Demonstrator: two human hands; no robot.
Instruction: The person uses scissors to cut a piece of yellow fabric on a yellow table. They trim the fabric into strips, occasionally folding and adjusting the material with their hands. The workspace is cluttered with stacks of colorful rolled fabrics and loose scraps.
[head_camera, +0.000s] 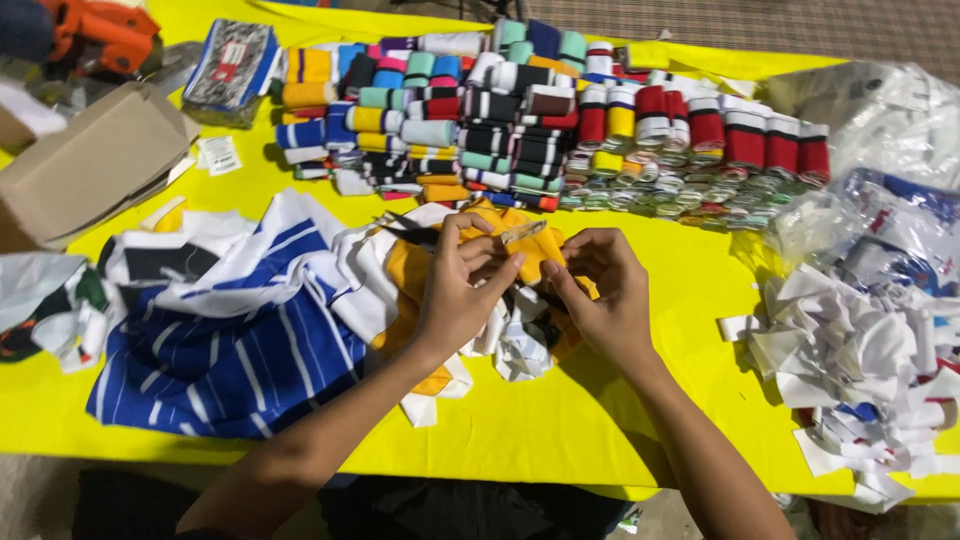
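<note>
My left hand (462, 290) and my right hand (600, 290) meet over a small heap of orange and white fabric pieces (520, 335) on a yellow tablecloth (520, 420). Both pinch one orange fabric piece (537, 250) between fingertips. A small pale strip (524, 232) sticks up at my left fingertips; whether it is a tool or a label I cannot tell. Left of my hands lies a blue-and-white striped cloth pile (235, 340).
Rows of folded striped ribbed bands (560, 125) in many colours fill the far side. A heap of white scraps (860, 370) and clear plastic bags (880, 130) lie at right. A cardboard box (85, 165) and an orange tool (100, 35) sit far left.
</note>
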